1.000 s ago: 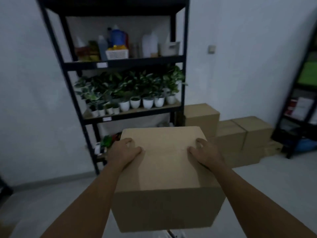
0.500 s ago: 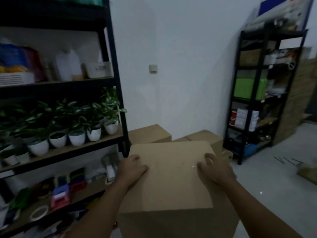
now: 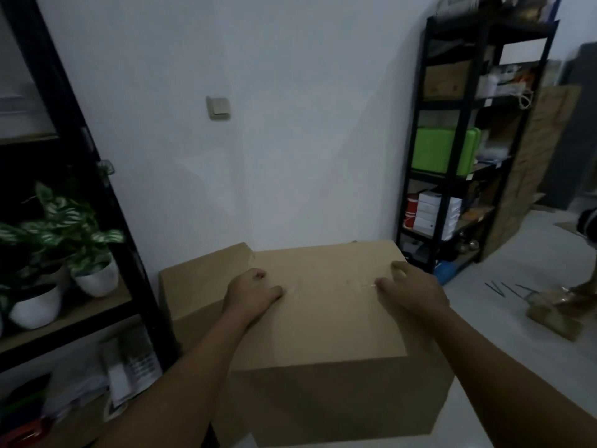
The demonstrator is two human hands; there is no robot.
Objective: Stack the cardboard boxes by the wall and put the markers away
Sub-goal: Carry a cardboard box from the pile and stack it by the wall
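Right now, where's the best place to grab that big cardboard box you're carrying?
Probably low on its two opposite side walls, one hand coming in from each side. The big cardboard box is wide with flat, smooth faces and no handles showing. Now the left hand and right hand grip its top face, fingers curled over the far part; a lower grip likely slips less.

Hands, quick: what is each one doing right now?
Left hand: fingers curled, resting on top of the cardboard box.
Right hand: curled on the same box top.
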